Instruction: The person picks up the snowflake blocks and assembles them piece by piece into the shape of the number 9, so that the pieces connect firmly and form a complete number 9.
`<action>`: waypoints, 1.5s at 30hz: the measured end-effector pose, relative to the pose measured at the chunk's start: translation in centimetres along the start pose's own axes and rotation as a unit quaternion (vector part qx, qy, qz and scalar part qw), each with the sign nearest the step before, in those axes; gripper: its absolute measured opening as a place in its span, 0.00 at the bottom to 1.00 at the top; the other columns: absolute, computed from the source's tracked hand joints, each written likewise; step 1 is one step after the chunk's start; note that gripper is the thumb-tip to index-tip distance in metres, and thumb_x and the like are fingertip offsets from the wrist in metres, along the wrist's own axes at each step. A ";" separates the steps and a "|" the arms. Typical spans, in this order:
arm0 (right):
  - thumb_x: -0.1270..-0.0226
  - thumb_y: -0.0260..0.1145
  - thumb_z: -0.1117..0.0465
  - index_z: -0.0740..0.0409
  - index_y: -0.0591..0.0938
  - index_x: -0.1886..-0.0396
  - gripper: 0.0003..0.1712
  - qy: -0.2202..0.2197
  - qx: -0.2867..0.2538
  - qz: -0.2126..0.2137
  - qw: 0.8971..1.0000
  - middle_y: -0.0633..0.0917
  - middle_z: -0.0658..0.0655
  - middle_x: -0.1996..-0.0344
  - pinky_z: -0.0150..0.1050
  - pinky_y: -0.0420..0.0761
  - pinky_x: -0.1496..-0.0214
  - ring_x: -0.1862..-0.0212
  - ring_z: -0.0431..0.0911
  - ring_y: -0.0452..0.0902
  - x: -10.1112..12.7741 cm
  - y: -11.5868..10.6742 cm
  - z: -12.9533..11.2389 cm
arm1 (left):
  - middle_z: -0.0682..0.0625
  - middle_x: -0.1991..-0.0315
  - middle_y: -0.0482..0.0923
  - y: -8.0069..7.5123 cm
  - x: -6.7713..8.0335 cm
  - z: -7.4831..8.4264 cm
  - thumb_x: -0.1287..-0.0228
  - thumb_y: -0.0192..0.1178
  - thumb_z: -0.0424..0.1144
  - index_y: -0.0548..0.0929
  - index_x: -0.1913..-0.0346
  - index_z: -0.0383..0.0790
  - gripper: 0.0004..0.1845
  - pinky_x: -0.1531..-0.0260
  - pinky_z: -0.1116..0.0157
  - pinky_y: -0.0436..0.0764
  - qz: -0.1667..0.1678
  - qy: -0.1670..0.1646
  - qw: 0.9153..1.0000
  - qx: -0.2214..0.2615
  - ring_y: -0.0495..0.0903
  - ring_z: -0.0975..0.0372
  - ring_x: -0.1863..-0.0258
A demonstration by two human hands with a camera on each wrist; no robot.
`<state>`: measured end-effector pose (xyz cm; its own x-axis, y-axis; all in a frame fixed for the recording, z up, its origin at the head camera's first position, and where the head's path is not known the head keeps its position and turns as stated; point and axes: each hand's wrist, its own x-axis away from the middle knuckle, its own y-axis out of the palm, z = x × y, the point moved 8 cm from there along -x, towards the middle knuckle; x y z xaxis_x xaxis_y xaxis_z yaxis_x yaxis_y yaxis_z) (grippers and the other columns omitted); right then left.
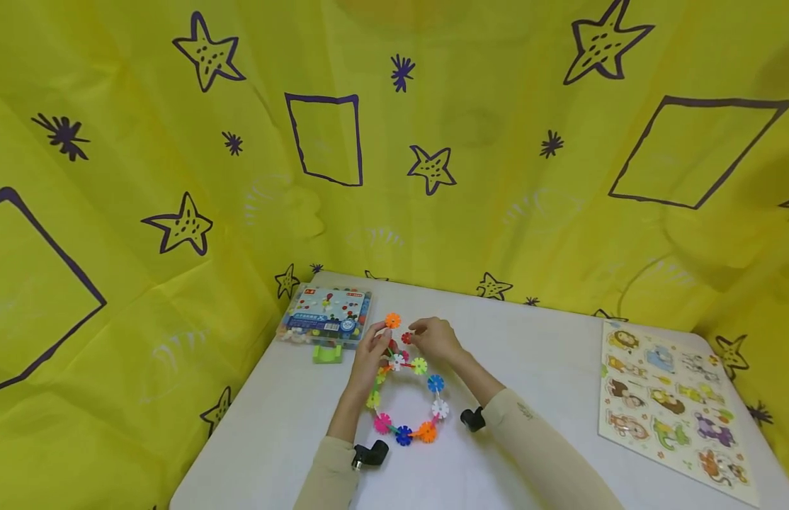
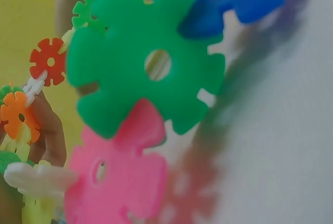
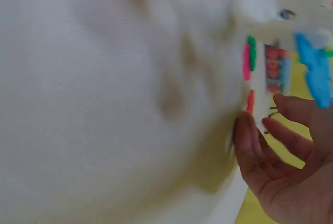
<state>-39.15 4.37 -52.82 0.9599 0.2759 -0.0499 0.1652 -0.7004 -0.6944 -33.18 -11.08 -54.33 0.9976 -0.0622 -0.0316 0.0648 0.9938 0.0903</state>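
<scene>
A ring-shaped chain of colourful snowflake discs stands in front of me on the white table, with orange, blue, pink, white and yellow-green pieces. My left hand grips its far side, near an orange disc that sticks up. My right hand pinches a red disc at its fingertips, just right of the left hand. A green disc joined to a pink disc fills much of the left wrist view. The right wrist view shows my curled right fingers, the red disc edge-on beside them.
A clear plastic box with a printed label stands at the back left, a small green piece before it. On the right lies an animal picture board. A yellow patterned curtain surrounds the table.
</scene>
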 end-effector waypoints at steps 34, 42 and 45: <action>0.30 0.70 0.72 0.66 0.88 0.57 0.05 -0.092 -0.289 0.047 0.952 0.91 0.63 0.60 0.61 0.85 0.51 0.57 0.65 0.89 1.6 -3.5 -0.8 | 0.35 0.60 0.84 0.2 -0.2 -0.4 0.16 0.52 0.47 0.71 0.27 0.45 0.23 0.68 0.66 0.80 0.018 0.031 0.999 -0.036 0.79 0.60 0.69; 0.30 0.70 0.69 0.63 0.89 0.57 0.05 -0.116 -0.272 0.036 0.955 0.91 0.63 0.58 0.61 0.84 0.49 0.57 0.57 0.90 2.2 -3.8 -1.5 | 0.28 0.57 0.81 0.5 0.0 -0.2 0.17 0.51 0.50 0.69 0.23 0.51 0.25 0.68 0.64 0.79 0.000 0.045 0.999 -0.029 0.78 0.46 0.65; 0.29 0.70 0.69 0.62 0.89 0.57 0.05 -0.117 -0.261 0.032 0.958 0.91 0.63 0.58 0.59 0.85 0.49 0.58 0.54 0.90 2.3 -3.9 -1.6 | 0.28 0.58 0.81 0.7 0.0 -0.2 0.16 0.51 0.49 0.71 0.25 0.54 0.22 0.68 0.65 0.78 -0.005 0.044 0.999 -0.024 0.78 0.49 0.65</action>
<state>-37.27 6.68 -49.13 0.9049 0.3180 -0.2830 0.2565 -0.9379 -0.2336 -33.11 -10.39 -54.42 0.9907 -0.0667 -0.1189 0.0721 0.9965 0.0417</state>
